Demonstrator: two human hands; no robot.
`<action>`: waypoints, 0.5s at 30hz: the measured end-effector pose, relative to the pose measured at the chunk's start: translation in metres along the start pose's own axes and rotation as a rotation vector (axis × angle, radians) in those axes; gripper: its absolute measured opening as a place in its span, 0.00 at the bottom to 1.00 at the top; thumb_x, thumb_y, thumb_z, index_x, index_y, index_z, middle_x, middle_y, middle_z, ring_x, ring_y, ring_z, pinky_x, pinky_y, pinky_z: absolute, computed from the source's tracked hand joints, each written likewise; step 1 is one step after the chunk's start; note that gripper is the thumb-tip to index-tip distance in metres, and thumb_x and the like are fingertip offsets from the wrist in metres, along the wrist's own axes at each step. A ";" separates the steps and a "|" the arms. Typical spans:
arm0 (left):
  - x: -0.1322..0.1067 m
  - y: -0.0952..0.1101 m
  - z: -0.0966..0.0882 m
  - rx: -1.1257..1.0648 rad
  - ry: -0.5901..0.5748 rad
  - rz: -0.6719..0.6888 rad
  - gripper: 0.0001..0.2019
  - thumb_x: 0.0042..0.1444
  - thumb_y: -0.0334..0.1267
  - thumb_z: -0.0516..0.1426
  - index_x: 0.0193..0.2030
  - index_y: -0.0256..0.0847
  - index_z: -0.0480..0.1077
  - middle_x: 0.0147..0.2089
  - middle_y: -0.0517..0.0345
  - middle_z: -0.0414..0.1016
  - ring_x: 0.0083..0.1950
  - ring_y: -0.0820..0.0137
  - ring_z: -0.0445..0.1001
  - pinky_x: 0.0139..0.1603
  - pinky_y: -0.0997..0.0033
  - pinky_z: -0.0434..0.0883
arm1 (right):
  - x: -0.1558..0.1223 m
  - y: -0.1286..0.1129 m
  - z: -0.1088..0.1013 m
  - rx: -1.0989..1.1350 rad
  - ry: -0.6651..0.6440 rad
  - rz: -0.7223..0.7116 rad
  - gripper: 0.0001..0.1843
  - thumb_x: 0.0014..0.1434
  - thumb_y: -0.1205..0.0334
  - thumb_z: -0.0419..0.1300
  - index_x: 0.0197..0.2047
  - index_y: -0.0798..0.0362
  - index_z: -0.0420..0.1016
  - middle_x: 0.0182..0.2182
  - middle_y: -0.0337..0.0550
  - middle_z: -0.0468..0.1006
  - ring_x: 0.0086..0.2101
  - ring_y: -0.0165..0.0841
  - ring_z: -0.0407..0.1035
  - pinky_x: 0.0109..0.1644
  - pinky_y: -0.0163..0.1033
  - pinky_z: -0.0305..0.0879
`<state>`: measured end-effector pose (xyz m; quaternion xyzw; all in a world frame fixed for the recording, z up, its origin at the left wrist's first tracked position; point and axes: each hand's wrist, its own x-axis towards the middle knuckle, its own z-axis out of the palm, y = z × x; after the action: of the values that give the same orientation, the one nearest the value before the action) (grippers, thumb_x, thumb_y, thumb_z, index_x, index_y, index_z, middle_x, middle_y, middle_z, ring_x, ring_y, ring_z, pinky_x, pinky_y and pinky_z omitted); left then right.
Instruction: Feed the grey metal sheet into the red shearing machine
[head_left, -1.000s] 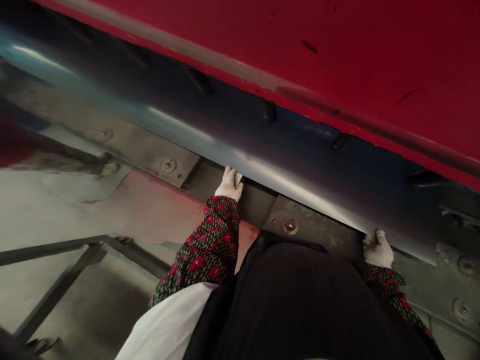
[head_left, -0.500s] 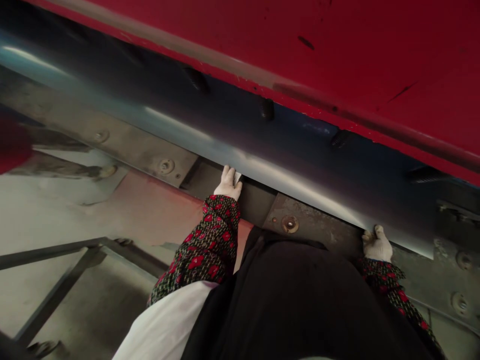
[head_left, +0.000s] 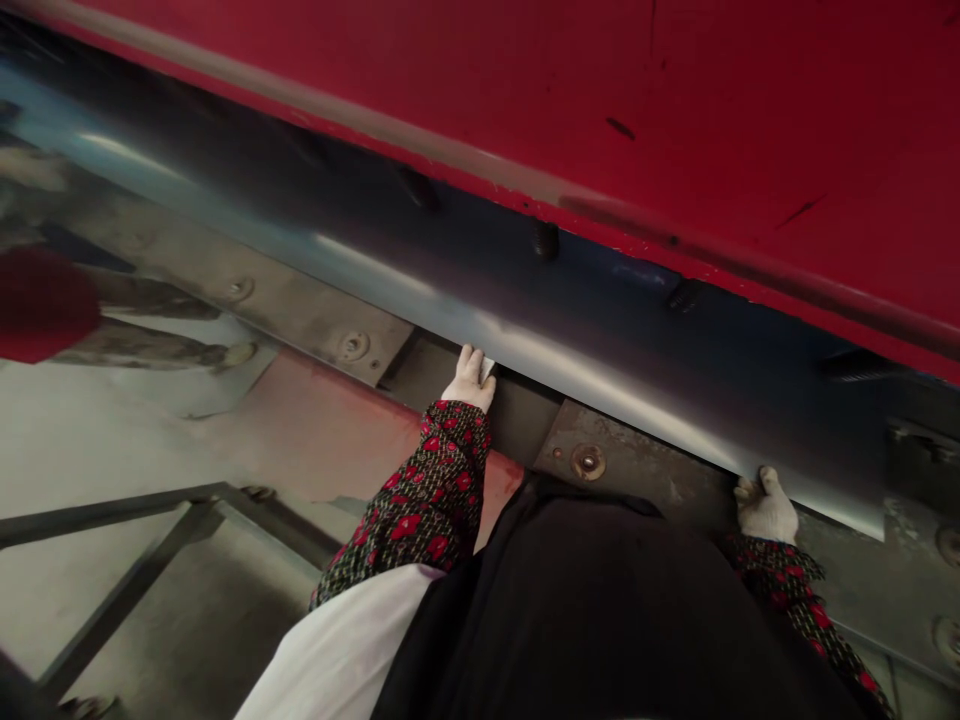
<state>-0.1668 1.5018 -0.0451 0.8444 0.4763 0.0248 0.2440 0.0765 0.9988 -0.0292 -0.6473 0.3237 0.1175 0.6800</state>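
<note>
The metal sheet (head_left: 570, 365) lies crosswise just ahead of the person's two hands; its long axis slants away to the left, where it runs out of view, and its near right corner shows beyond the right hand (head_left: 769, 510). Both hands are at the sheet's near edge, well apart from each other: the left hand (head_left: 471, 385) around the middle of its visible length with fingers laid to the edge, the right, nearer the sheet's right end, with fingers curled and thumb raised. Whether either one grips the sheet or only rests against it, I cannot tell. A small light piece (head_left: 487, 368) shows by the left fingers. Just on the near side of the sheet are two bolted plates, one to the left (head_left: 315, 330) and a rusty one (head_left: 645, 455) between the hands; across its far side hangs a red panel (head_left: 525, 90), with dark coils (head_left: 545, 240) beneath. Compared with half a second ago, both hands hold the same places along the sheet, the view has shifted slightly, and more of a co-worker's red garment (head_left: 45, 305) shows toward the sheet's left end.
</note>
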 end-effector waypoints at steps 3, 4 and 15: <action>0.000 0.000 0.000 0.001 0.003 -0.009 0.34 0.62 0.43 0.59 0.75 0.45 0.58 0.79 0.58 0.45 0.67 0.58 0.69 0.64 0.66 0.73 | -0.002 -0.002 0.001 0.000 0.011 0.009 0.24 0.51 0.53 0.73 0.33 0.52 0.60 0.23 0.30 0.64 0.19 0.23 0.60 0.17 0.30 0.55; 0.000 0.000 0.000 -0.001 0.004 -0.011 0.34 0.62 0.43 0.59 0.75 0.45 0.58 0.79 0.58 0.45 0.67 0.58 0.69 0.64 0.66 0.73 | -0.002 -0.002 0.001 0.000 0.011 0.010 0.24 0.51 0.53 0.73 0.33 0.52 0.59 0.23 0.30 0.63 0.19 0.23 0.59 0.17 0.30 0.55; 0.002 -0.003 0.002 -0.009 -0.001 0.000 0.35 0.62 0.43 0.59 0.75 0.44 0.57 0.79 0.58 0.44 0.68 0.58 0.68 0.66 0.66 0.71 | -0.002 0.001 0.002 -0.007 0.029 -0.014 0.25 0.49 0.51 0.74 0.33 0.53 0.62 0.22 0.31 0.64 0.20 0.24 0.61 0.17 0.30 0.54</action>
<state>-0.1672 1.5037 -0.0484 0.8433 0.4761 0.0264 0.2479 0.0748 1.0011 -0.0284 -0.6537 0.3287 0.1044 0.6736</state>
